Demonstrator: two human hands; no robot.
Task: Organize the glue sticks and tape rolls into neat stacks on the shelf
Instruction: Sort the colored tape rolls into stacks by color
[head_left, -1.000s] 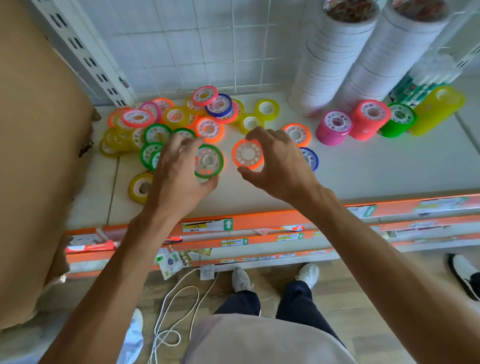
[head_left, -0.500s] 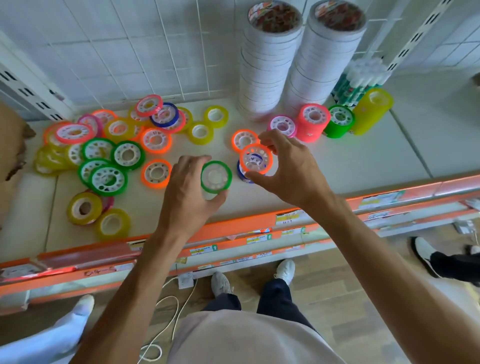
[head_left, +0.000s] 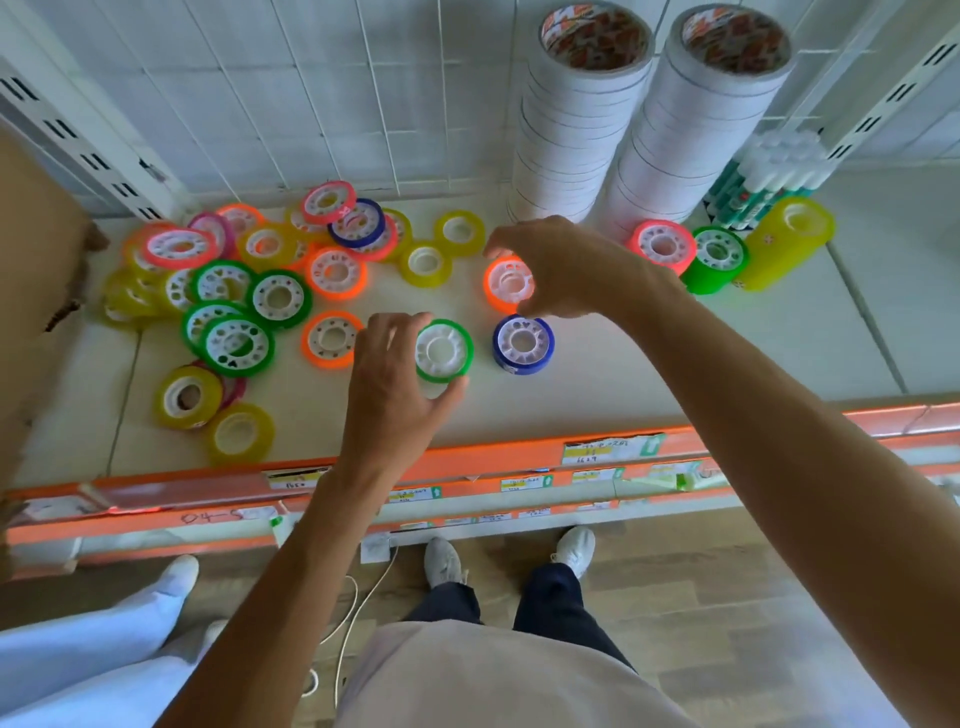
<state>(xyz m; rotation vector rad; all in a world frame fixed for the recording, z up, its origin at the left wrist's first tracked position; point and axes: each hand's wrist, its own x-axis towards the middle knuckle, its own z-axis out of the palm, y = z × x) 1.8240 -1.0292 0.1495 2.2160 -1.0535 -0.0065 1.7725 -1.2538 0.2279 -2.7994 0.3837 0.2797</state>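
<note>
Tape rolls: my left hand (head_left: 387, 395) grips a green roll (head_left: 443, 351), my right hand (head_left: 566, 267) pinches an orange roll (head_left: 506, 283); best stacked squarely by colour, cores aligned, far right.

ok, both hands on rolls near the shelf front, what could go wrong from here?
1. The left hand holds the green roll near the shelf's orange front edge; a slipped grip could send it to the floor.
2. The right hand works the orange roll right beside the tall white tape stacks; a knock could topple them.
3. The blue roll sits between both hands and could get knocked aside.
</note>
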